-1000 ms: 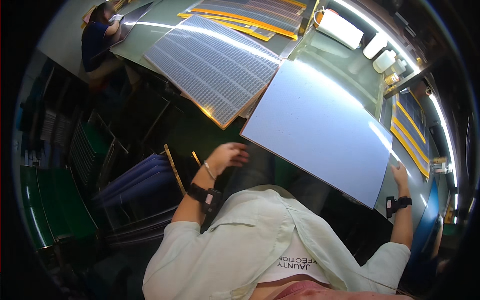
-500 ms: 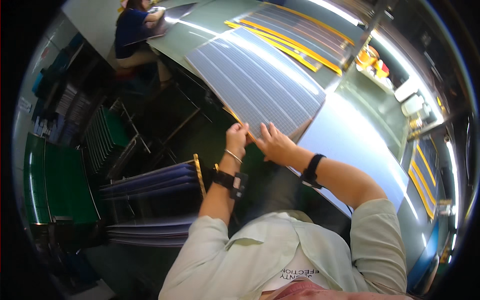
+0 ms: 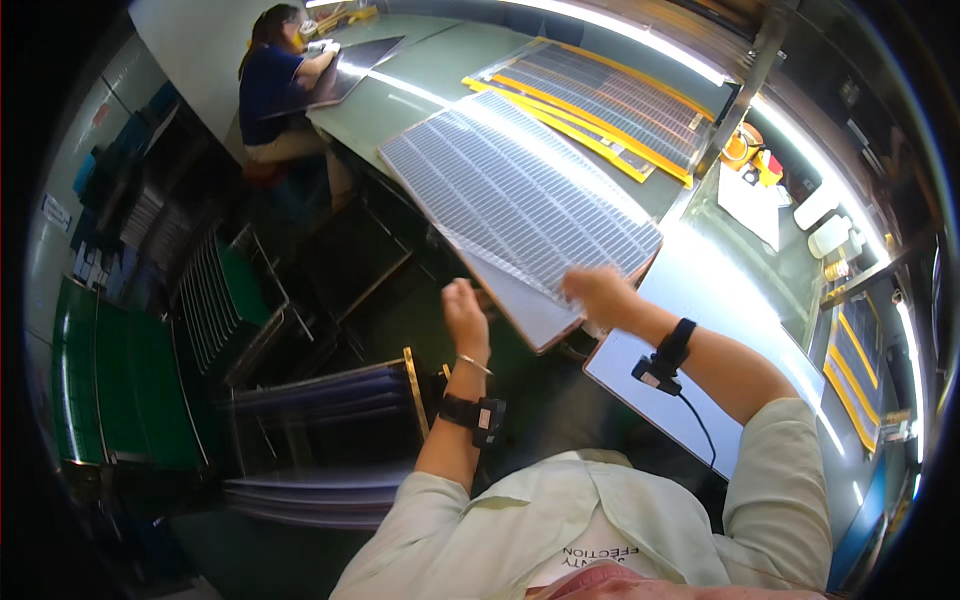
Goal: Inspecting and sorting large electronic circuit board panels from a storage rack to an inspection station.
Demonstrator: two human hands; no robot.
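A clear film sheet (image 3: 515, 190) with a pale striped grid lies over a flat panel (image 3: 525, 300) with a thin brown edge. Along the near left side, the film stands away from the panel, whose bare pale surface shows there. My right hand (image 3: 603, 298) is closed at the film's near corner, its fingers blurred and curled around the sheet's edge. Beside the panel's left edge, my left hand (image 3: 466, 318) is raised with loosely bent fingers and nothing in it. Black bands with small boxes sit on both wrists.
A second pale panel (image 3: 675, 375) lies to the right. Yellow-edged patterned sheets (image 3: 600, 95) are on the green table (image 3: 420, 62) behind. Dark sheets fill a rack (image 3: 325, 400) at lower left. Another person (image 3: 275, 85) works at the far left. White bottles (image 3: 828, 235) stand at right.
My right hand has moved right with the film's near corner, baring a strip of the panel. My left hand has come off the edge and dropped slightly down and left.
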